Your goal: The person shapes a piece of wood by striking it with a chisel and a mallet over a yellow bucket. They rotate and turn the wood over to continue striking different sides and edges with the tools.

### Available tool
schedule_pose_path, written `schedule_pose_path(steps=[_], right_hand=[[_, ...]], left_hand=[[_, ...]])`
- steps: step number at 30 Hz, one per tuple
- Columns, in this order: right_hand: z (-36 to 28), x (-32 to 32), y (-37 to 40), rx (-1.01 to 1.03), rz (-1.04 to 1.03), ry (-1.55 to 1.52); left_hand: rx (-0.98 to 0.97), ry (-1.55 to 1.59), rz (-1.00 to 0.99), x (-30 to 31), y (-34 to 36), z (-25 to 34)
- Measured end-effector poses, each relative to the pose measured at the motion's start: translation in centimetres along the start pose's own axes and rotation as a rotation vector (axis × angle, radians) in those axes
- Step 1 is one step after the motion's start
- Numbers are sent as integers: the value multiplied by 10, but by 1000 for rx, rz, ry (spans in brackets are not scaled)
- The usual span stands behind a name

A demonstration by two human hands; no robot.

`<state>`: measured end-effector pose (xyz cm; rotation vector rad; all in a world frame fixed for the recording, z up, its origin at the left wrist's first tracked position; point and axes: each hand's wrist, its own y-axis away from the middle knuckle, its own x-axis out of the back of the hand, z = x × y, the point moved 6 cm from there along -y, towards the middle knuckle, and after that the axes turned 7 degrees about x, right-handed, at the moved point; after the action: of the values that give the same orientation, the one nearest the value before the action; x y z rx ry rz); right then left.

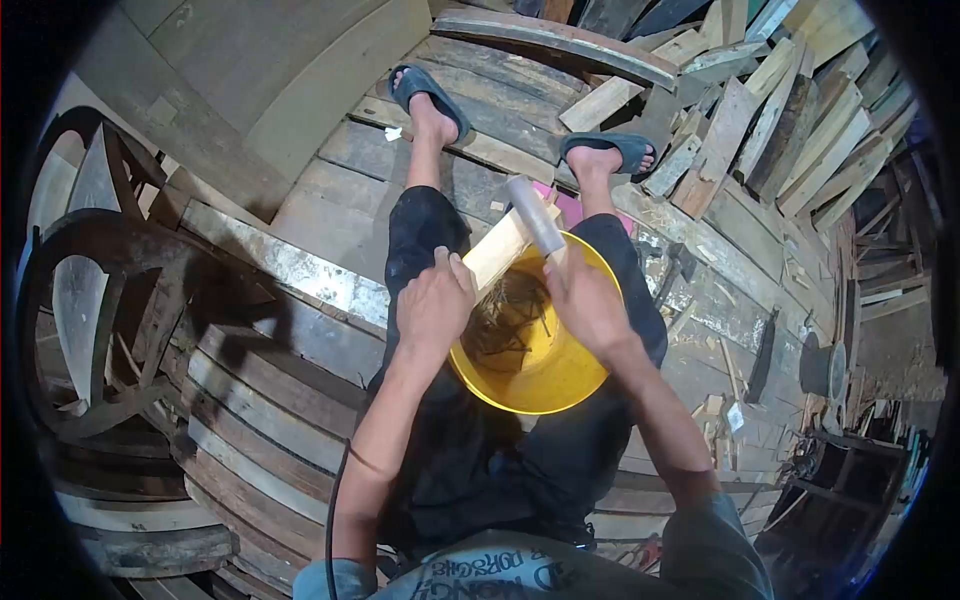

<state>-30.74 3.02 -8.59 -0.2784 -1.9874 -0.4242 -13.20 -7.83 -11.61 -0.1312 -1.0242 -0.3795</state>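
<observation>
My left hand (437, 300) is closed on a pale wood piece (500, 250), which slants up and away over the rim of a yellow bucket (585, 372). Held in my right hand (588, 310) is a tool with a broad grey metal part (537, 216), like a cleaver blade; its exact kind is hard to make out. The metal lies over the right edge of the wood near its far end. Inside the bucket is a heap of thin, dark brown pieces (508, 318), too small to name. The bucket stands between my legs.
Wood offcuts (720, 140) pile up at the upper right. Curved timbers (270, 385) are stacked at the left, near a curved wooden frame (85, 230). A hammer-like tool (676, 268) lies on the plank floor (350, 190). Something pink (570, 208) shows behind the bucket.
</observation>
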Motion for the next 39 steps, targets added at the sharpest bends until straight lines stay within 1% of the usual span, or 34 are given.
schedule_pose_path(steps=[1,2,4,5,7,10,12,14,15,18,19,22,23,26,27,31,34,35,36,38,39], right_hand=[[-6,-16,10,102,31,61],[-22,-22,25,214,-50,98],[-24,-23,35,299,-42,169],[-9,-14,24,201,0,128],[26,11,-9,10,82,64],[5,-25,14,142,-17,117],[-9,-19,27,214,-40,116],[17,-2,2,112,36,69],[25,11,-10,44,81,94],[0,-26,23,209,-32,88],[-22,-23,41,401,79,169],[12,15,4,56,121,138],[29,19,-11,-66,105,36],[-7,-19,24,117,-35,166],[-28,-18,45,369,136,242],[37,12,-14,-53,104,23],[0,-15,17,166,-18,41],[-11,-23,31,226,-152,71],[-8,-18,28,253,-132,183],[18,9,-2,131,15,71],[30,17,-16,-7,73,62]], left_hand=[[-14,-2,14,-1,-3,1],[-20,-5,-1,-2,-5,2],[-25,-18,-38,-5,-4,-1],[-14,0,-24,-1,-2,2],[4,-6,-58,0,0,3],[-16,-17,-25,1,-2,5],[-22,-27,-12,-1,-1,4],[-35,-14,-24,-3,-1,5],[-36,-26,-12,-2,0,7],[-38,-50,16,-3,-2,4],[-39,-56,16,-5,-2,1],[-71,-49,22,-3,0,7],[-60,-55,12,-2,1,10],[-39,-63,44,-2,1,4],[-51,-71,51,-4,-1,3],[-60,-69,22,-2,2,11],[-27,-105,1,-5,0,3],[-55,-77,61,-1,0,6],[-63,-74,61,-1,1,7],[-72,-59,59,-2,1,9],[-72,-46,68,-3,2,10]])
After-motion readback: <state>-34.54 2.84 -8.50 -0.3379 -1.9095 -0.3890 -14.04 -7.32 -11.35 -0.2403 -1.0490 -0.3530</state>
